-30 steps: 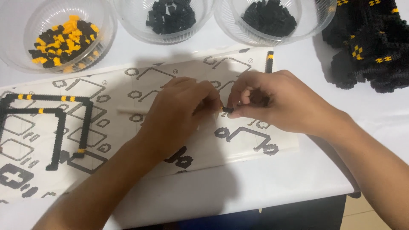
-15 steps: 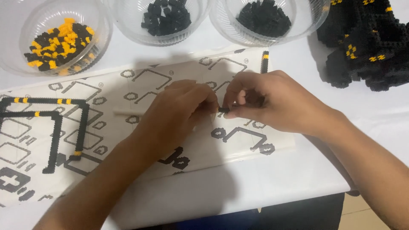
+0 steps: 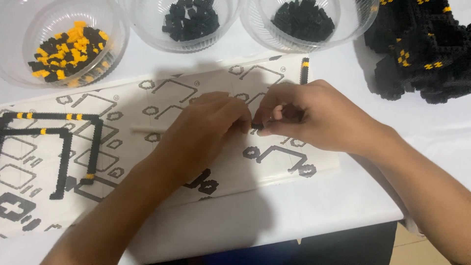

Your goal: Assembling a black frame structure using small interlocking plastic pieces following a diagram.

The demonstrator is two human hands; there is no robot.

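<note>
Two bare hands meet over a printed pattern sheet [image 3: 162, 98] on a white table [image 3: 314, 206]. The left hand [image 3: 206, 132] and the right hand [image 3: 314, 115] come together fingertip to fingertip, pinching a small black piece [image 3: 257, 126] between them. It sits at the centre of the frame, at about 9 o'clock from the right hand's knuckles and 3 o'clock from the left's. Both hands are clenched on it; too little of the piece shows to tell its long axis, and neither hand is plainly nearer.

A thin pale stick [image 3: 147, 129] pokes out from under the left hand toward 9 o'clock, lying flat along the sheet. At 9 o'clock on the sheet rests a black frame with yellow flecks [image 3: 64, 147]. Three clear bowls line the top edge: one of yellow and black bits [image 3: 66, 46] at 11 o'clock, two of black bits [image 3: 191, 19] [image 3: 304, 19] at 12 and 1 o'clock. A large black built block model [image 3: 422, 49] stands at 2 o'clock, well apart from the hands.
</note>
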